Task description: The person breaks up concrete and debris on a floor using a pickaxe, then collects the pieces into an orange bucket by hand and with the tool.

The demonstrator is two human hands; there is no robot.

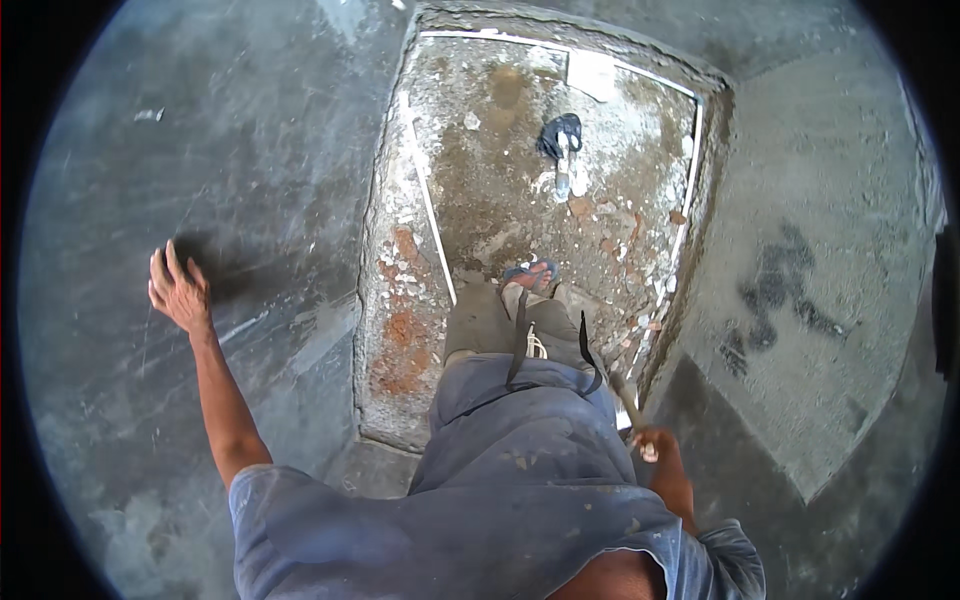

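Observation:
My left hand [182, 289] is stretched out to the left over the smooth grey cement surface [110, 370], fingers apart and nothing in them. A dark shadow falls beside it; whether it touches the surface I cannot tell. On the right, close to my hip, my right hand [654, 443] is closed around a wooden tool handle [630, 405]. The handle points away from me toward the edge of the sunken rectangle; what sits at its far end is not clear. My sandalled foot [532, 275] stands on the rough, rubble-strewn bottom [490, 210] of that recess.
White strips [430, 200] run along the recess's sides. A pipe stub [563, 180] with dark wrapping [560, 133] stands in its far part, near a white sheet [592, 75]. Broken reddish pieces [405, 330] lie about. A paler cement patch [820, 200] with dark smudges is at right.

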